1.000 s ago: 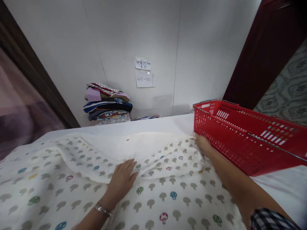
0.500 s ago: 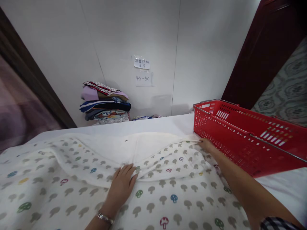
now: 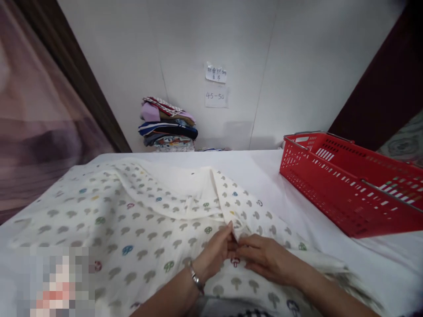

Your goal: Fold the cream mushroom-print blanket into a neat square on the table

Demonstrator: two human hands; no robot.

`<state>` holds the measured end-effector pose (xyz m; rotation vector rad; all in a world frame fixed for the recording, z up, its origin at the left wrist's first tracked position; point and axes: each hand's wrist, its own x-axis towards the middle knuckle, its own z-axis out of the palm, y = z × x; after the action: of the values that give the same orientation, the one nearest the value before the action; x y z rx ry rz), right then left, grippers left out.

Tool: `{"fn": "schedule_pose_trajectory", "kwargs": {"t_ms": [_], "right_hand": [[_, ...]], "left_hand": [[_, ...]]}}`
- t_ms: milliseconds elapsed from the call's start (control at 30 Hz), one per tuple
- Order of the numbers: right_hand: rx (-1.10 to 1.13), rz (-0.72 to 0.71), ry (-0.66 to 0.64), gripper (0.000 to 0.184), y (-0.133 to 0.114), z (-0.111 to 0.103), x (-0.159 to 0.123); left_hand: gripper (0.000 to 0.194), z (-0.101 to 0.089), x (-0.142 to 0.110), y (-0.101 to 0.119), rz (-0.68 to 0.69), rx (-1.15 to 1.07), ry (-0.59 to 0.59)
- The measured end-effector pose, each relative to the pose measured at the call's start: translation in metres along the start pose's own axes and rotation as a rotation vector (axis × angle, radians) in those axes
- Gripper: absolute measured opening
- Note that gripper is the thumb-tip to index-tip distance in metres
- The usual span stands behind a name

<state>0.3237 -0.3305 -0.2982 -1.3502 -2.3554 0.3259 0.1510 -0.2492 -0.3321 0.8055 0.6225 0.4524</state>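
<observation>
A white top printed with grey and coloured mushrooms (image 3: pixel 139 237) lies spread over the white table, its wide neckline facing the wall. Its right side is folded inward over the front. My left hand (image 3: pixel 216 251), with a silver bracelet on the wrist, is closed on the fabric just below the neckline. Close beside it, my right hand (image 3: pixel 267 259) has its fingers bent and pressed together on the same folded part. The fingertips of both hands nearly meet, and the exact grip between them is partly hidden.
A red plastic basket (image 3: pixel 330 189) with metal handles stands on the right of the white table (image 3: pixel 257 176). Folded clothes (image 3: pixel 168 127) are stacked against the wall, with paper labels (image 3: pixel 216 94) above. A pinkish curtain (image 3: pixel 42 132) hangs at the left. A pixelated patch covers the lower left corner.
My right hand has come from the top's far right edge to the middle, folding that side inward. My left hand has shifted right and closed on the fabric. The view has turned slightly left.
</observation>
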Motion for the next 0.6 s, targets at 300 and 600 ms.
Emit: {"fn": "schedule_pose_trajectory", "kwargs": {"t_ms": [300,600], "right_hand": [[0.431,0.638,0.264,0.040,0.046,0.027,-0.018],[0.659,0.606,0.478,0.016,0.029,-0.003,0.005]], "left_hand": [[0.030,0.000,0.002,-0.014,-0.071,-0.149,0.138],[0.042,0.007,0.000,-0.012,-0.029,-0.052,0.162]]}}
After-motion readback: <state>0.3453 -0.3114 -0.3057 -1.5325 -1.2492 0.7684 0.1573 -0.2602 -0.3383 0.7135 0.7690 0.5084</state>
